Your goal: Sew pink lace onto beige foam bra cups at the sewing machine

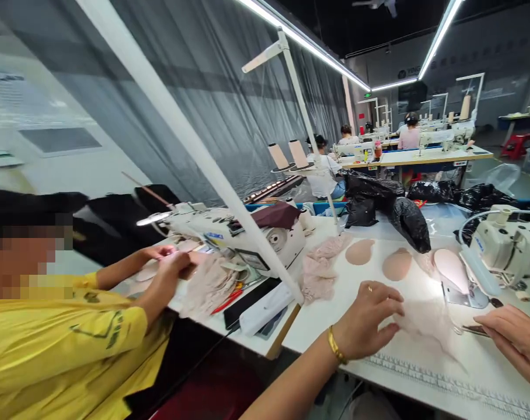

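Mesh piece [429, 326]: one, flat on the worktop [311, 324], between the two hands, back from the near edge.
Left hand [374, 318]: at the mesh's left border, fingers half curled, thumb standing apart. No grip that I can make out; can't tell if the fingertips touch the cloth.
Right hand [516, 338]: toward the right end of the near edge, thumb and fingers closed round a dark metal tool [475, 331]. Type of tool: can't tell, hand hides most of it.
Work in hand: reads as handling the mesh beside the machine, tool kept ready. My judgement, nothing under the needle that I can confirm.
Next move: shifting the mesh would call for a proper pinch by the left, tool held off the thin cloth so it doesn't snag.
Pads: three. Two tan pads [397, 264] lie apart toward the far edge; one paler pad [451, 269] sits by the sewing machine [505, 245].
Lace heap [321, 271]: one, crumpled along the left edge.
Ruler strip [440, 379]: one, along the near edge.
Machines close by: two, this one plus the co-worker's machine [265, 233], next table left.
Thread cones [297, 153]: two on the nearest stand.
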The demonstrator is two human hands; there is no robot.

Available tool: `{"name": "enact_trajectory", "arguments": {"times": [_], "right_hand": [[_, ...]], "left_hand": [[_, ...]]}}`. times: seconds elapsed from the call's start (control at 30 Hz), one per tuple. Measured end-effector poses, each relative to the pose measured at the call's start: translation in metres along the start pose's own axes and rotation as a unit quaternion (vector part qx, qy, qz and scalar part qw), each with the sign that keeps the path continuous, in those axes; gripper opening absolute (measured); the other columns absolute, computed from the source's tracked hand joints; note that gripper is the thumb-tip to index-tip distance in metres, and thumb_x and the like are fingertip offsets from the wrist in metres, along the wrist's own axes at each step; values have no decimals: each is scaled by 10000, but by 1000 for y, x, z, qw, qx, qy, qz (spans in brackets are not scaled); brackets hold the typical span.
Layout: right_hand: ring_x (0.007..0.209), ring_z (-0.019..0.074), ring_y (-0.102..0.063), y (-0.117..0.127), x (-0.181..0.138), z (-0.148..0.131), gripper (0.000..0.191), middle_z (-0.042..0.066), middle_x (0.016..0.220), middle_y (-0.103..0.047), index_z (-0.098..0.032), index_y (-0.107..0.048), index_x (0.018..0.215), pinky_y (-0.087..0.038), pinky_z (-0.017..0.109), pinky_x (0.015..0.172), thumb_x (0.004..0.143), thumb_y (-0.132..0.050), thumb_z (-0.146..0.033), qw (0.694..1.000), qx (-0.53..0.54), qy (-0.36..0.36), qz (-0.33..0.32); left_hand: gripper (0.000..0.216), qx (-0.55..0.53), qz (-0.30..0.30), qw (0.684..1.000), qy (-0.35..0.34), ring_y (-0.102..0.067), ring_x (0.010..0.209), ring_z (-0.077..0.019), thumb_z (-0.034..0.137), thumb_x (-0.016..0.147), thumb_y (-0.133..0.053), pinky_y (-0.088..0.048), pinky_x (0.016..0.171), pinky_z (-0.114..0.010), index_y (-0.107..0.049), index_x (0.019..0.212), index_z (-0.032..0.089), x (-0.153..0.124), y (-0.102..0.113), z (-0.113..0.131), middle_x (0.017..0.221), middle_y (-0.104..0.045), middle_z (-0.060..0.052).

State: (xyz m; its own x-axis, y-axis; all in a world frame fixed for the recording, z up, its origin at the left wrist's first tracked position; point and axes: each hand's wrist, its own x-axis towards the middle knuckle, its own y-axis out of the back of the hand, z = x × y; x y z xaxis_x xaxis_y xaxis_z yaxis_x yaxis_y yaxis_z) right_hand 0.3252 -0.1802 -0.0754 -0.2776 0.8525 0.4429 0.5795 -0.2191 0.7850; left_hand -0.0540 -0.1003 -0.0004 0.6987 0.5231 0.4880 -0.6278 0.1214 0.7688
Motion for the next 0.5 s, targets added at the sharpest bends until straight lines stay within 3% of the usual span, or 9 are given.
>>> {"name": "enact_trajectory", "arguments": {"times": [0.1,0.2,0.27,0.37,0.43,0.5], "right_hand": [[1033,292,-733,10,2,-14,302,70,1114,-780,-335,-775,1135,-624,421,882,1046,-539,-500,998,14,-66,-5],[1049,283,-716,10,10,-28,357,58,1119,-767,-334,-767,1105,-597,427,906,1059,-498,-564,988,44,-142,-34],[1035,276,-705,4,20,-36,386,54,1107,-751,-331,-751,1100,-582,434,899,1070,-461,-584,980,67,-176,-62],[1035,283,-683,-15,41,-45,370,62,1111,-725,-318,-713,1147,-562,448,885,1059,-473,-586,978,88,-180,-64],[1024,287,-672,-32,56,-49,341,63,1111,-709,-313,-675,1212,-552,448,866,1022,-540,-563,981,97,-163,-49],[964,274,-663,-48,68,-52,252,51,1045,-697,-303,-662,1145,-541,425,821,1006,-560,-488,983,107,-143,-43]], "left_hand": [[294,-55,-67,995,54,-646,1170,-232,125,853,-651,-404,1067,-414,-643,1118,252,-18,-13,-3,1246,-714,-38],[171,-60,-47,980,182,-673,1077,-245,254,950,-631,-487,973,-416,-649,1118,230,-17,-25,-6,1141,-721,-56],[213,-44,-22,971,234,-686,1031,-250,356,990,-622,-532,923,-414,-654,1144,213,-7,-32,-6,1149,-712,-76],[241,17,-12,973,230,-699,1033,-233,356,1006,-620,-570,920,-386,-657,1183,197,14,-37,-9,1187,-708,-84],[237,67,-19,973,218,-691,1104,-233,303,980,-663,-561,990,-382,-663,1194,200,28,-36,-18,1208,-712,-80],[275,112,-13,967,230,-632,1261,-267,248,954,-693,-506,1106,-422,-663,1223,200,42,-29,-36,1308,-686,-101]]}}
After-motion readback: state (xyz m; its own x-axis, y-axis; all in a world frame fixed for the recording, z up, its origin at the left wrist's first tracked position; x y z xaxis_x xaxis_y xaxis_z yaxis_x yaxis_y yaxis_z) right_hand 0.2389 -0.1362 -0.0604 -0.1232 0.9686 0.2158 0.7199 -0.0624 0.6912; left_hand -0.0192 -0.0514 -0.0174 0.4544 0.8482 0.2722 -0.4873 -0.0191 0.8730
